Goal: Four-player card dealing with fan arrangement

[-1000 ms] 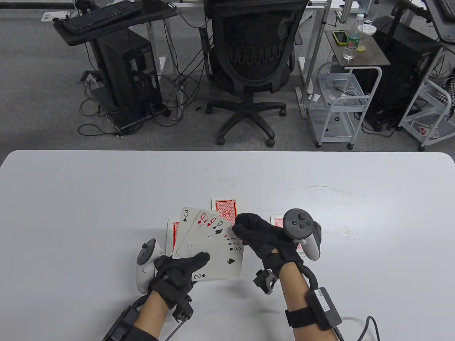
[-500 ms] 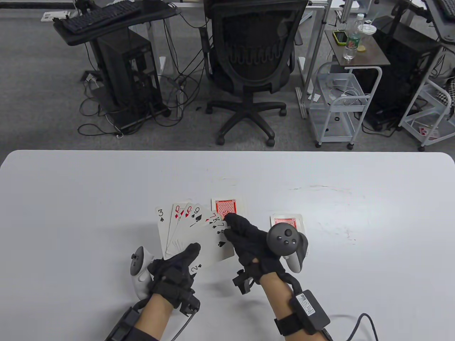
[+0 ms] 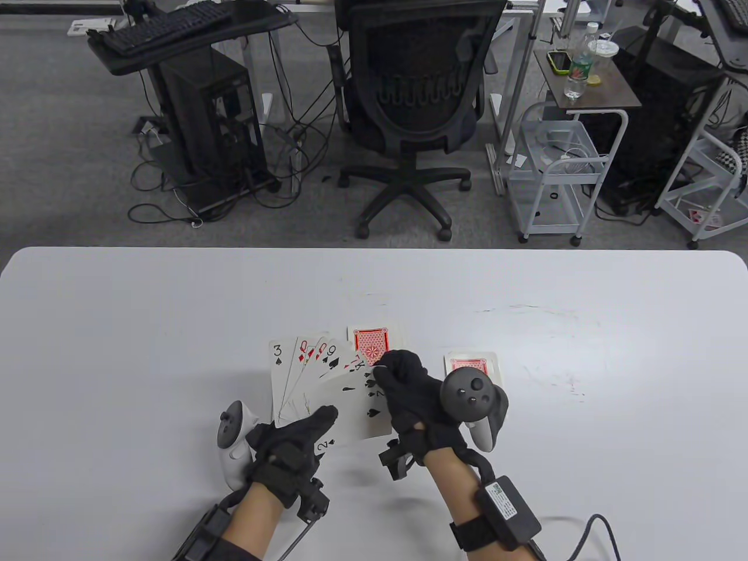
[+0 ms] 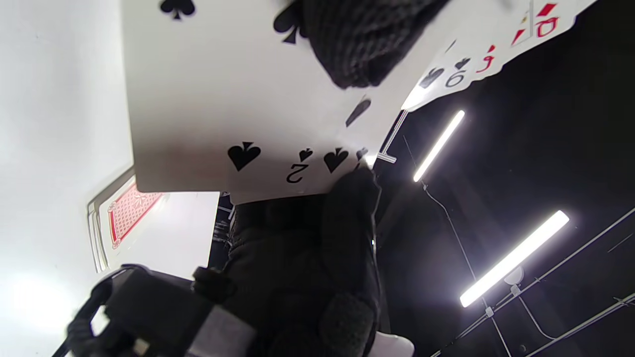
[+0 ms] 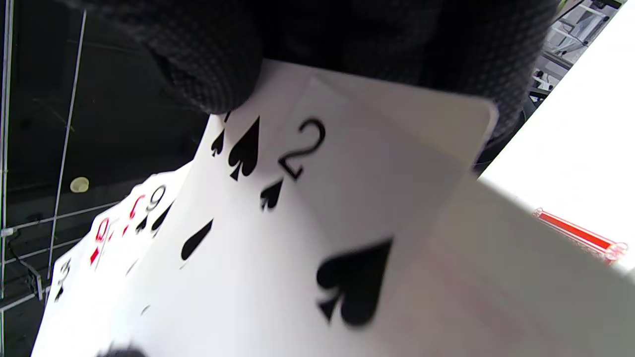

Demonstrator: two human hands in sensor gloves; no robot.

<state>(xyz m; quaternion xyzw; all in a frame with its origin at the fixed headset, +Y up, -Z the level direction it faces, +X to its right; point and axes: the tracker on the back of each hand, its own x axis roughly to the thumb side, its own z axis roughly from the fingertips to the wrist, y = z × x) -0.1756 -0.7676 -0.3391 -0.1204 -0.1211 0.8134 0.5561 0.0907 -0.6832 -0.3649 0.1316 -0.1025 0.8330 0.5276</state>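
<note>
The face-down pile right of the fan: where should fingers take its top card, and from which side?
Take the face-down pile by its far short edge, coming from the far side. The right hand and its tracker cover the near end, and the cards lie flat on the table, so likely only an edge lifts.

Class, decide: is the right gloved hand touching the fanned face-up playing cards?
Touching. In the right wrist view, the right gloved hand's fingertips press the top edge of the fanned face-up playing cards, beside the 2 of spades' corner.
</note>
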